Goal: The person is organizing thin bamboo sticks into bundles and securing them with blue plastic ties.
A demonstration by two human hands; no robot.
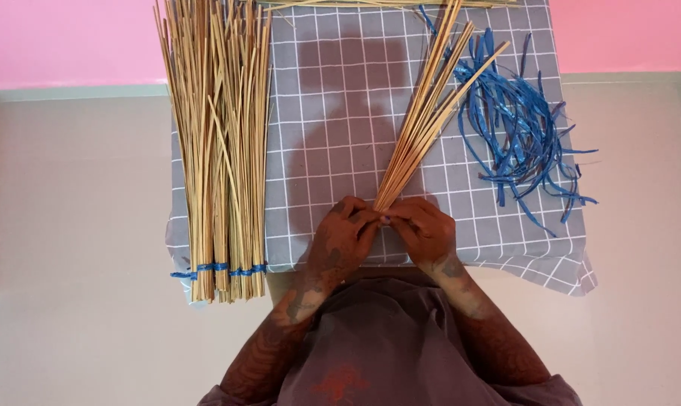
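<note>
The left hand [343, 234] and right hand [425, 229] are both closing tightly around the base of a thin stick bundle [423, 120]; keeping the ends even against the checked cloth [333, 113] is helping.

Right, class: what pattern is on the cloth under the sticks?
A white grid on grey cloth, seen clearest in the head view.

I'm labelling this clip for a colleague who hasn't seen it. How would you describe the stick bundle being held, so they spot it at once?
Start at the grey checked cloth covering the table. Near its front edge, the left hand and right hand pinch one end of a small bundle of sticks that fans away toward the loose blue strips. Unlike the big pile on the left, it is thin, slanted and has no blue tie.
</note>
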